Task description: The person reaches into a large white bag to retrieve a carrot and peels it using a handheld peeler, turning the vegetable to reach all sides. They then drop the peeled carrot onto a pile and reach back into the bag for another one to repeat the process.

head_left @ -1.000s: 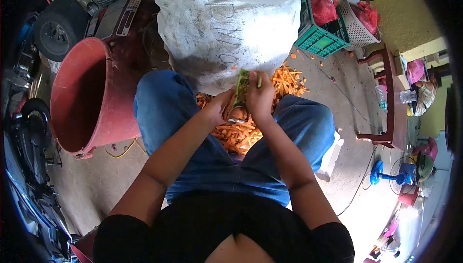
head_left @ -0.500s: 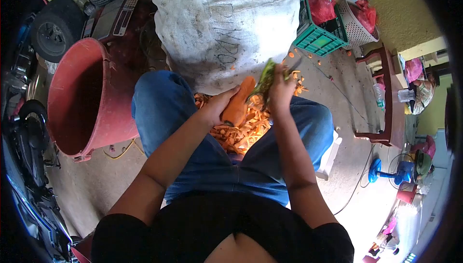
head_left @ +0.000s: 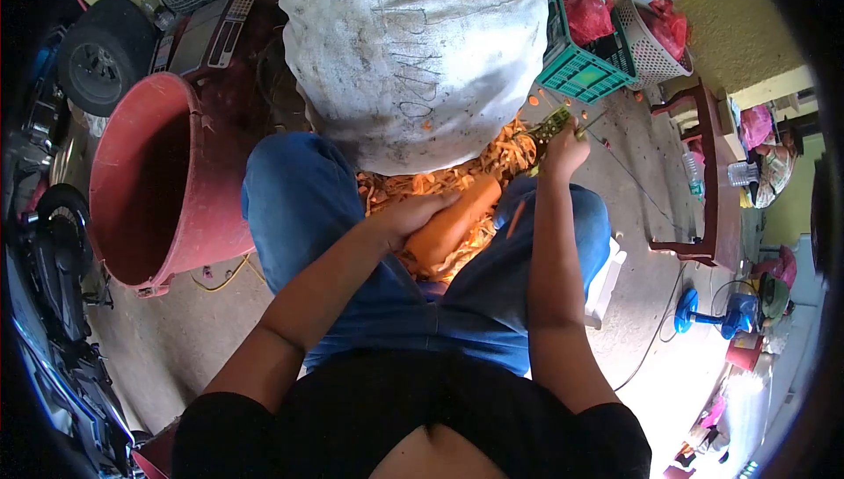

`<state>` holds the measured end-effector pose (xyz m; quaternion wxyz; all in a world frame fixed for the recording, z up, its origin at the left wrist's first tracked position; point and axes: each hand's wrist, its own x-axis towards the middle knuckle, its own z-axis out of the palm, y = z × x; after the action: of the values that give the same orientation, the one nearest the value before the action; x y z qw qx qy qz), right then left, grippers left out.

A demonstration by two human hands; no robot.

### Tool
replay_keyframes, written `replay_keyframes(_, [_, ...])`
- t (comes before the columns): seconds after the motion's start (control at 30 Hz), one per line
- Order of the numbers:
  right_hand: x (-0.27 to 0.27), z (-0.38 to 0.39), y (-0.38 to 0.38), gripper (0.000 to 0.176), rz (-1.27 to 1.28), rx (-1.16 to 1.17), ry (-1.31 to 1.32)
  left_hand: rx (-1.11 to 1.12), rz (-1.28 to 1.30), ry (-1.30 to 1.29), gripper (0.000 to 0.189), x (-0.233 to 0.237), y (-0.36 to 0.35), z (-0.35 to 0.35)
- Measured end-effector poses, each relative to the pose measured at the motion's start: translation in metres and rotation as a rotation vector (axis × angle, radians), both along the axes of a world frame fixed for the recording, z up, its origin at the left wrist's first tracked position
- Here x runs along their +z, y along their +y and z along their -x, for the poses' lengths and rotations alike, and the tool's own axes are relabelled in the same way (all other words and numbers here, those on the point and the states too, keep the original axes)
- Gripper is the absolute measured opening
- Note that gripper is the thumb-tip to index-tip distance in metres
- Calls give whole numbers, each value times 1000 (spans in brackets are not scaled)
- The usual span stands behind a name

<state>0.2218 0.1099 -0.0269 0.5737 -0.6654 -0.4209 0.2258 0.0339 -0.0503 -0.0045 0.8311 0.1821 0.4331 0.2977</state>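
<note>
1. One big red tub (head_left: 167,176) fills the left of the frame. It stands open-mouthed on the concrete floor (head_left: 176,338), just beside the left knee of a seated person in blue jeans (head_left: 299,193).
2. Near the centre of the frame, between the knees, the left hand (head_left: 411,212) is closed round the thick end of a large carrot (head_left: 459,218), with the fingers wrapped over its top.
3. The carrot's long axis runs from lower left to upper right. Its butt sits in the left hand and its narrower end points up and right, toward the other hand. It is held above a heap of orange peelings (head_left: 440,182) on the floor, which lies against the foot of a bulging white sack (head_left: 413,48) in the upper centre.
4. Right of the carrot's tip and higher in the frame, the right hand (head_left: 563,152) is clenched on a green peeler (head_left: 551,120), whose head sticks out above the fist. This hand is clear of the carrot, out along the line of its long axis. Only the left hand touches the carrot.
5. Farther right and higher, a teal crate (head_left: 585,70) sits on the floor beyond the peeler, near the sack's right flank.
</note>
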Motion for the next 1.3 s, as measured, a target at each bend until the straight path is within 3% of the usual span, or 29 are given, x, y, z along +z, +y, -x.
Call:
replay_keyframes(0.07, [31, 20, -26, 28, -89, 76, 92, 104, -111, -106, 43, -19, 10, 3])
replay_keyframes(0.1, [25, 26, -33, 27, -87, 149, 46, 112, 0, -216, 42, -11, 13, 7])
replay_keyframes(0.2, [36, 64, -75, 31, -2, 443, 184, 254, -44, -175, 42, -37, 23, 8])
replay_keyframes(0.23, [34, 74, -82, 30, 12, 466, -9, 295, -70, -199, 38, -30, 23, 7])
replay_keyframes(0.33, [25, 94, -102, 22, -162, 631, -120, 444, 43, -330, 34, -32, 23, 4])
replay_keyframes(0.37, [25, 93, -102, 22, -160, 633, -120, 450, 62, -241, 30, -32, 23, 3])
replay_keyframes(0.5, [14, 80, -73, 20, -169, 362, -267, 201, -82, -172, 29, -20, 15, 12])
replay_keyframes(0.53, [31, 67, -60, 22, 80, 257, -282, 102, -116, -114, 29, -10, 11, 10])
replay_keyframes(0.57, [6, 43, -31, 26, 20, 175, -282, 2, -148, -56, 29, -2, 8, 7])
replay_keyframes(0.6, [12, 28, -21, 28, -33, 15, -466, -1, -147, -55, 29, 3, 4, 3])
replay_keyframes(0.67, [17, 5, -11, 27, -53, -14, -141, 7, -68, -65, 31, 11, 0, -1])
replay_keyframes(0.73, [23, 6, -17, 26, -97, 67, 69, -7, -46, -89, 31, 9, 6, 3])
replay_keyframes(0.8, [18, 22, -32, 25, -147, 212, 86, 157, -17, -210, 31, -8, 15, 9])
replay_keyframes(0.83, [36, 44, -55, 21, -46, 283, 59, 110, -84, -334, 32, -9, 16, 15])
replay_keyframes(0.87, [55, 64, -79, 26, 9, 370, 71, 113, -83, -334, 32, -12, 20, 13])
replay_keyframes(0.9, [38, 69, -85, 23, 4, 522, 77, 210, -21, -211, 32, -19, 25, 8])
replay_keyframes(0.93, [39, 80, -96, 20, -44, 598, -72, 305, 42, -87, 32, -27, 28, 6])
replay_keyframes(0.97, [41, 89, -106, 14, -181, 658, -208, 376, -27, -309, 30, -38, 22, 11])
replay_keyframes(1.0, [45, 97, -112, 9, -91, 671, -232, 374, -24, -306, 30, -33, 20, 10])
replay_keyframes(1.07, [40, 99, -106, 8, -79, 615, -238, 413, -24, -196, 30, -21, 18, 8])
replay_keyframes(1.1, [33, 97, -98, 8, -80, 619, -237, 265, -153, -414, 29, -42, 18, 18])
replay_keyframes(1.13, [25, 90, -87, 10, -130, 494, -259, 268, -154, -411, 29, -35, 17, 18])
replay_keyframes(1.17, [21, 80, -72, 13, -180, 365, -282, 162, -196, -271, 30, -26, 16, 17])
replay_keyframes(1.2, [25, 67, -54, 19, -45, 290, -178, 53, -237, -133, 31, -13, 13, 14])
replay_keyframes(1.23, [28, 51, -40, 24, -38, 215, -236, 92, -34, -83, 32, 3, 8, 9])
replay_keyframes(1.3, [19, 23, -20, 28, -100, 15, -313, 61, -79, -99, 32, 1, 6, 6])
